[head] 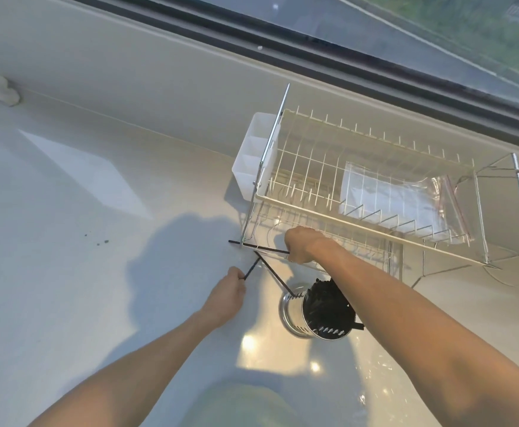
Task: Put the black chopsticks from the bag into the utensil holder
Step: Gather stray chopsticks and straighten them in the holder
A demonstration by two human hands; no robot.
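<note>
Scene: A person stands over a pale table [67, 272] by a window, both arms reaching toward a wire dish rack [359, 180].
Left hand: The left hand [227, 292] pinches the near end of one black chopstick [251, 269], which slants up and away from the fingers toward the rack's corner.
Right hand: The right hand [299, 248] is curled around a second chopstick [264, 249]; its free end points left, past the rack's front leg.
Third stick: Another black stick [275, 277] runs from near the first chopstick's far tip down to the rim of the utensil holder [316, 309]; whether it rests in the holder or only leans on it is hard to tell at this angle.
Holder: The perforated steel cylinder stands just below the right forearm, already dark with black chopsticks, nearer to the right grip than to the left.
Bag: A clear zip bag [406, 204] lies in the rack's upper basket, well apart from both hands.
Step in hand: It appears to be bringing the held sticks to the holder.
Doing it well: Swing each stick upright first, tip down, clear the rack's leg, and lower into a gap among the sticks rather than onto them.
</note>
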